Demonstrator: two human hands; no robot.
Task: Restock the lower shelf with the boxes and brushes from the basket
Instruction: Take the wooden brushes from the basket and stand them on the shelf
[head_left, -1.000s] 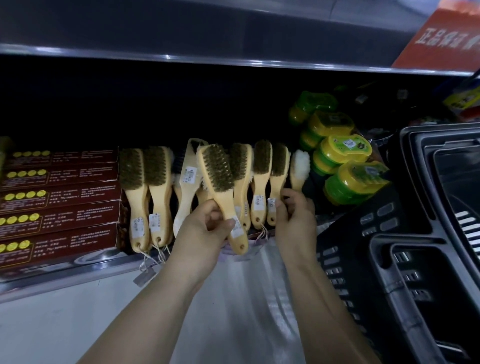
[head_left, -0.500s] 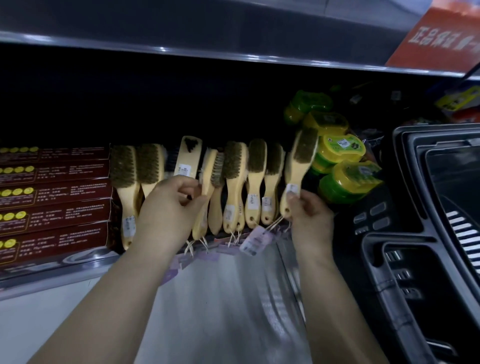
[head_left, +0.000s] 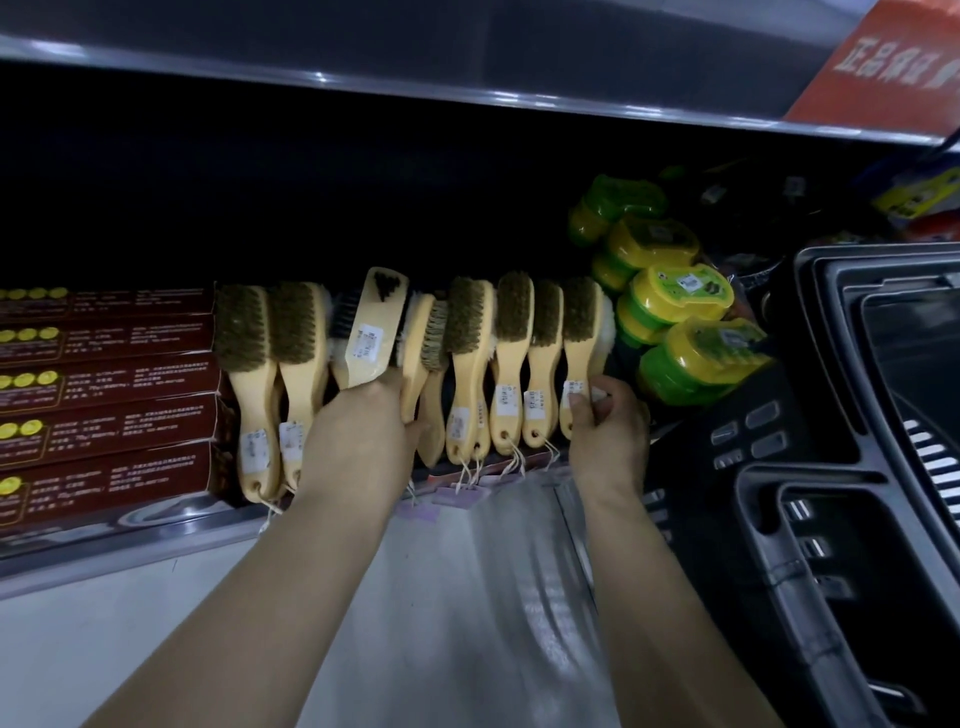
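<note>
A row of wooden-handled brushes (head_left: 467, 364) stands on the lower shelf (head_left: 156, 530), bristles up, tags hanging off the front edge. My left hand (head_left: 358, 447) grips the handles of two brushes near the middle; one of them (head_left: 376, 327) shows its flat back with a label. My right hand (head_left: 605, 421) pinches the handle of the rightmost brush (head_left: 579, 343), which stands in line with the others. Dark red boxes (head_left: 104, 395) are stacked at the left of the shelf.
Green and yellow plastic tubs (head_left: 675, 301) are piled at the right of the shelf. A black plastic basket (head_left: 831, 467) stands at the right, its inside mostly out of view. The upper shelf edge (head_left: 467, 98) overhangs. Pale floor lies below.
My right hand has set the raised brush down into the row at its right end. My left hand has shifted slightly right along the brush handles, still gripping them.
</note>
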